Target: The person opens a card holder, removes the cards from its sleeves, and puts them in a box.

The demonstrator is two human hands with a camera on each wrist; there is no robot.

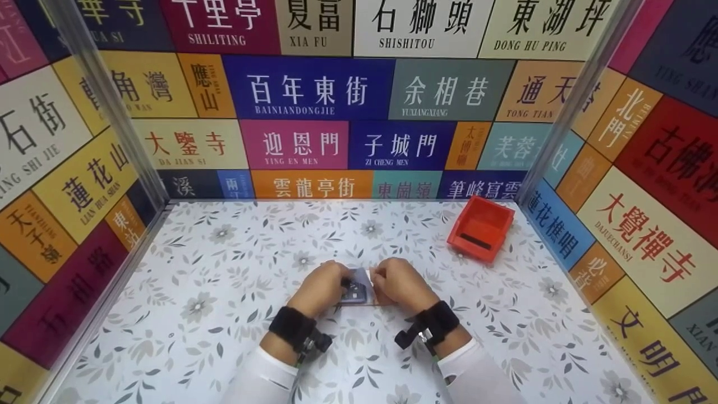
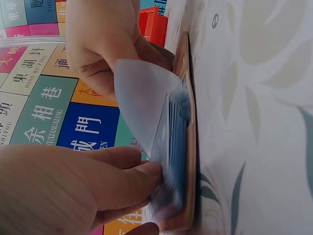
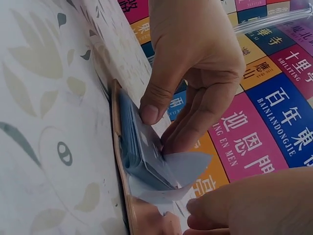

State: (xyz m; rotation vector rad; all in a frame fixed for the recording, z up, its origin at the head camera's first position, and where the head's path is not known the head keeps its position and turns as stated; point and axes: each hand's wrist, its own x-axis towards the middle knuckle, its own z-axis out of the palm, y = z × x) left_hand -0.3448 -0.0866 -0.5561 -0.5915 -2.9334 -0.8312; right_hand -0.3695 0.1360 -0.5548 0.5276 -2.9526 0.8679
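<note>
A card holder with a tan cover [image 2: 191, 171] lies opened out on the patterned table, a thick stack of bluish clear sleeves [image 3: 128, 134] inside it. My left hand [image 1: 325, 287] pinches a dark card [image 3: 152, 152] on top of the stack, thumb at one edge and fingers at the other. One clear plastic sleeve [image 2: 142, 98] bends up from the stack toward my right hand [image 1: 401, 281]. The right fingers are curled together at that sleeve's edge and pinch it. Part of the cover is hidden beneath the sleeves and hands.
A red plastic bin [image 1: 482, 229] with a black strip on its inner side stands at the back right of the table. Panels with colourful place-name signs [image 1: 308, 87] rise behind the table and on both sides. A dark camera strap [image 1: 293, 325] wraps each wrist.
</note>
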